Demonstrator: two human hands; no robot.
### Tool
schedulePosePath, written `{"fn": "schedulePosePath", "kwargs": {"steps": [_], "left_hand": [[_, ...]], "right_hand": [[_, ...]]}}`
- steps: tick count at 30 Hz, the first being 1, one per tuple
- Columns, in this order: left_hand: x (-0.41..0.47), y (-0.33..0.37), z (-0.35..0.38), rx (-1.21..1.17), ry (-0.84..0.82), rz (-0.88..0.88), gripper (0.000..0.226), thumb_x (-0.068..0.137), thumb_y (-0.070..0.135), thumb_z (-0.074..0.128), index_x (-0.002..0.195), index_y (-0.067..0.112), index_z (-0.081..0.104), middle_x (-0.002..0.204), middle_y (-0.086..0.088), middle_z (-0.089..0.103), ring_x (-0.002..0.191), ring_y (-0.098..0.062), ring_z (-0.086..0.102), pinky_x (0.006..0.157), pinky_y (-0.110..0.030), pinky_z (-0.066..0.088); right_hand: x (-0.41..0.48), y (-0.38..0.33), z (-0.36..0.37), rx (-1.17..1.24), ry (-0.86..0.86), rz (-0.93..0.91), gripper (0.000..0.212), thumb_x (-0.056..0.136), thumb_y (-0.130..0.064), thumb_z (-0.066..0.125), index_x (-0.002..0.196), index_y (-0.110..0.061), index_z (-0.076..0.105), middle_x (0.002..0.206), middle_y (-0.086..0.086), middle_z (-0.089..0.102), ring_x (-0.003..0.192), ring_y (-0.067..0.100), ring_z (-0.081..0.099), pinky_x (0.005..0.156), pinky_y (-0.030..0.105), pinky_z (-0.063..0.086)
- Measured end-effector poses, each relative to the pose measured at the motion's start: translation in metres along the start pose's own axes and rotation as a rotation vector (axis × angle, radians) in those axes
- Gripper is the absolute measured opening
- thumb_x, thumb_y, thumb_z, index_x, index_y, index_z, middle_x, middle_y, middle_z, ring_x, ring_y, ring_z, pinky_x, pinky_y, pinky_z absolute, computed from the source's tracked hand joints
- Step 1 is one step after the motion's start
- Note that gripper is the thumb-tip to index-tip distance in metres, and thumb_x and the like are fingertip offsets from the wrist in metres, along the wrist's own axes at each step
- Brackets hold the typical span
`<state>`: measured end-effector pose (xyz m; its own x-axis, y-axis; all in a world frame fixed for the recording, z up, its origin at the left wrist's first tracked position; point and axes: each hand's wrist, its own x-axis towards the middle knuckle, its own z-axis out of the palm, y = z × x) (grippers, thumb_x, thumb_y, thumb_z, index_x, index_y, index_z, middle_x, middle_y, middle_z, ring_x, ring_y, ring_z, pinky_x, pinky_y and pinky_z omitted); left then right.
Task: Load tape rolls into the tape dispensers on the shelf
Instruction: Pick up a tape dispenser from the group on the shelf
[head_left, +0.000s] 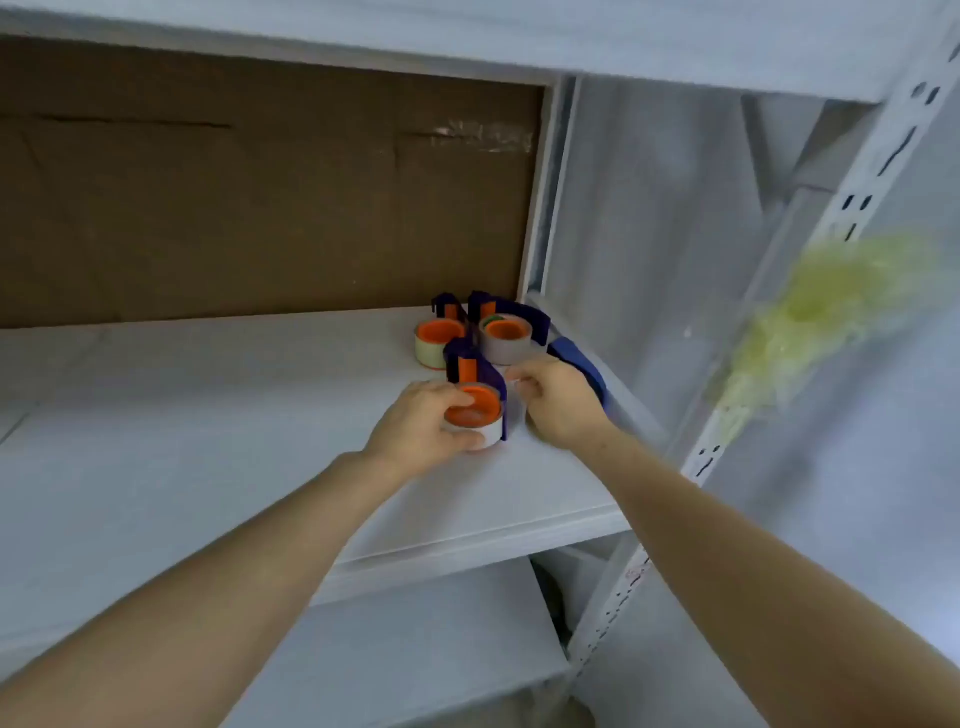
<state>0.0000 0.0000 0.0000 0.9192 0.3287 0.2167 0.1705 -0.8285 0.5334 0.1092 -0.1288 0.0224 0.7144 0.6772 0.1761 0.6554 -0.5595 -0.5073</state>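
Three tape dispensers, blue-purple bodies with orange hubs, sit clustered on the white shelf, toward 1 o'clock from the frame's middle and close to the bay's right rear corner. Near dispenser: a white tape roll sits round its orange hub, lying flat. Left hand grips this roll from 9 o'clock, thumb over the hub's top, fingers curled round the roll's near side. Right hand is at the dispenser's 3 o'clock, fingers curled in toward its side; whether they hold anything is hidden, so I cannot tell. Back-left dispenser, at 11 o'clock of the near one, carries a yellowish clear roll. Back-right dispenser, at 12 to 1 o'clock, carries a grey-white roll. A blue handle runs out at its 4 o'clock, passing behind the right hand. Brown cardboard backs the bay. Perforated white upright at 3 o'clock, with a blurred yellow-green patch beside it.
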Motion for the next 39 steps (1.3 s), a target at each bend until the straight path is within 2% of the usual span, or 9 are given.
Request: {"fn": "schedulePosePath", "kwargs": {"steps": [5,9,14,18,23,29,36,37,39], "left_hand": [[0.024,0.013,0.020,0.385,-0.091,0.032,0.046,0.080,0.042,0.066,0.118,0.016,0.061,0.124,-0.002,0.060,0.109,-0.023,0.055,0.088,-0.029,0.041],[0.037,0.012,0.026,0.481,-0.108,0.005,0.043,0.079,0.039,0.066,0.116,0.018,0.059,0.122,0.000,0.060,0.107,-0.022,0.057,0.087,-0.028,0.038],[0.041,0.012,0.033,0.589,-0.128,-0.004,0.035,0.080,0.034,0.063,0.111,0.018,0.059,0.114,-0.001,0.062,0.101,-0.022,0.057,0.082,-0.026,0.031],[0.041,0.010,0.027,0.557,-0.152,-0.040,0.028,0.083,0.032,0.062,0.109,0.020,0.062,0.117,-0.003,0.061,0.103,-0.024,0.058,0.080,-0.028,0.036],[0.038,0.010,0.013,0.406,-0.184,-0.116,0.031,0.086,0.030,0.062,0.116,0.022,0.064,0.123,-0.009,0.059,0.112,-0.029,0.053,0.075,-0.027,0.035],[0.035,0.011,-0.003,0.144,-0.133,-0.169,0.028,0.084,0.015,0.067,0.111,0.009,0.069,0.114,-0.010,0.066,0.107,-0.024,0.057,0.075,-0.019,0.033],[0.038,0.020,0.000,0.248,-0.263,-0.113,0.027,0.091,0.020,0.058,0.113,0.004,0.060,0.124,-0.012,0.060,0.113,-0.030,0.054,0.081,-0.026,0.040],[0.040,0.021,-0.001,0.212,-0.280,-0.117,0.028,0.092,0.020,0.056,0.114,0.003,0.057,0.119,-0.013,0.061,0.111,-0.030,0.055,0.083,-0.028,0.042],[0.042,0.022,-0.007,0.104,-0.298,-0.126,0.014,0.094,0.018,0.052,0.101,0.006,0.052,0.089,-0.005,0.058,0.092,-0.025,0.052,0.069,-0.020,0.042]], "right_hand": [[0.020,0.008,0.004,-0.033,-0.097,-0.116,0.034,0.099,-0.018,0.042,0.131,-0.014,0.052,0.134,0.006,0.053,0.120,0.024,0.052,0.100,0.032,0.041],[0.034,0.012,0.013,-0.091,-0.114,-0.116,0.034,0.096,-0.020,0.045,0.130,-0.018,0.049,0.123,0.008,0.058,0.108,0.027,0.058,0.091,0.040,0.050],[0.045,0.012,0.022,-0.149,-0.148,-0.082,0.018,0.094,-0.015,0.044,0.103,-0.011,0.058,0.093,0.010,0.065,0.087,0.029,0.063,0.076,0.041,0.054],[0.048,0.017,0.019,-0.208,-0.143,-0.090,0.015,0.091,-0.008,0.042,0.090,-0.009,0.057,0.083,0.007,0.058,0.078,0.026,0.058,0.065,0.034,0.047],[0.051,0.024,0.018,-0.264,-0.128,-0.087,0.019,0.091,-0.007,0.043,0.097,-0.012,0.060,0.089,0.009,0.064,0.084,0.029,0.063,0.061,0.034,0.047],[0.048,0.021,0.017,-0.342,-0.122,-0.087,0.020,0.092,-0.005,0.043,0.101,-0.008,0.060,0.096,0.011,0.065,0.089,0.030,0.063,0.063,0.032,0.044],[0.046,0.019,0.020,-0.383,-0.102,-0.123,0.020,0.091,-0.006,0.043,0.097,-0.010,0.062,0.093,0.010,0.066,0.084,0.027,0.063,0.063,0.033,0.048],[0.045,0.018,0.020,-0.391,-0.103,-0.135,0.021,0.091,-0.006,0.042,0.097,-0.011,0.062,0.092,0.010,0.065,0.084,0.027,0.062,0.063,0.033,0.048],[0.044,0.018,0.021,-0.387,-0.109,-0.136,0.023,0.091,-0.005,0.041,0.098,-0.011,0.062,0.091,0.009,0.065,0.084,0.027,0.062,0.066,0.034,0.052]]}}
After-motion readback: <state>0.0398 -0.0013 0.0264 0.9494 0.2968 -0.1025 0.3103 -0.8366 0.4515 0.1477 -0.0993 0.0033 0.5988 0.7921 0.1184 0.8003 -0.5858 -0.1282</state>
